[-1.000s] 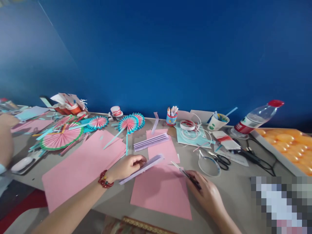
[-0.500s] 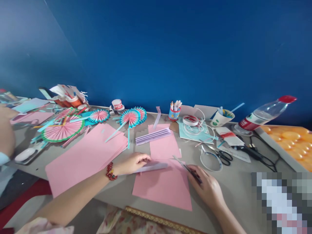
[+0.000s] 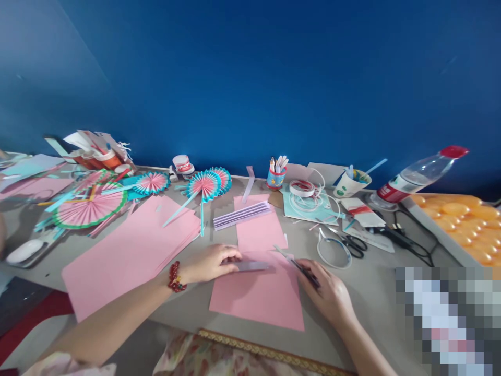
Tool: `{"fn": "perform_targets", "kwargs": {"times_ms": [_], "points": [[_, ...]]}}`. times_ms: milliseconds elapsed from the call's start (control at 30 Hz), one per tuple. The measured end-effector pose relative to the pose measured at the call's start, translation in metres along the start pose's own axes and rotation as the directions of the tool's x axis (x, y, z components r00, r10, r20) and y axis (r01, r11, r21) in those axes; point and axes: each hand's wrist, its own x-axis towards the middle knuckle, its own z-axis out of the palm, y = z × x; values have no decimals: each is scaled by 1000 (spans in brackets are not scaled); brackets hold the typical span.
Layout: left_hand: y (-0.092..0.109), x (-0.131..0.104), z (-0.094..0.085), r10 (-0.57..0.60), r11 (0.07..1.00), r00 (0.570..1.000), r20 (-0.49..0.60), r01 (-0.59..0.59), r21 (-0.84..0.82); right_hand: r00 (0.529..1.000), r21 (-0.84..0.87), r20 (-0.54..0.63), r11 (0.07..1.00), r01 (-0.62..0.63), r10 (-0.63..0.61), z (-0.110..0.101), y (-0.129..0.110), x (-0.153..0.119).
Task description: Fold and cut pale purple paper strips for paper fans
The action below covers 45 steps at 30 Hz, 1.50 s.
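My left hand (image 3: 209,265), with a red bead bracelet at the wrist, pinches a narrow folded lavender paper strip (image 3: 253,266). The strip's free end points right, over a pink paper sheet (image 3: 258,303) at the table's front. To the right, my right hand (image 3: 327,288) is closed around a pair of scissors (image 3: 287,254). Their blades point up and left above the sheet's right edge, apart from the strip; I cannot make out whether they are parted. Behind, a pleated lavender paper (image 3: 242,215) rests on another pink sheet (image 3: 260,235).
Larger pink sheets (image 3: 129,256) lie left, with pleated paper fans (image 3: 203,185) behind. A pen cup (image 3: 276,179), a tape roll (image 3: 302,188), black-handled scissors (image 3: 355,244) and a plastic bottle (image 3: 418,180) stand or lie right. A blue wall (image 3: 250,89) closes off the back.
The whole view has shifted slightly, moving objects left in the picture. The strip lies flatter, with less of it showing behind my left hand. Another person's arm at the far left has mostly left view.
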Motion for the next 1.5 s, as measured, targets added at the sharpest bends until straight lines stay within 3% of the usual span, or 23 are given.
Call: {"fn": "perform_targets", "kwargs": {"times_ms": [233,433,600,800,1033,1167,1400,1500], "points": [[12,-2,3,110,980,994,6,-109,167,1000,2,10,1000,-3,3,-2,-1,0],[18,-5,27,146,884,983,-110,-80,460,1000,-16,-7,1000,15,-15,-2,-4,2],[16,-3,44,208,804,974,-85,-121,582,1000,-20,-13,999,25,-25,-3,-6,3],[12,-4,49,253,788,965,-74,-161,594,1000,-32,8,999,15,-15,-2,-3,2],[15,-2,44,243,850,959,-144,-139,508,1000,-32,6,999,10,-9,-2,-4,1],[16,1,41,224,854,968,-117,-137,502,1000,-30,6,999,19,-19,-2,-4,2],[13,7,38,196,862,978,-73,-136,489,977,-67,90,978,199,-193,-8,-18,-2],[11,9,38,200,872,978,-60,-149,466,967,-100,149,970,223,-207,-11,-24,-6]]}}
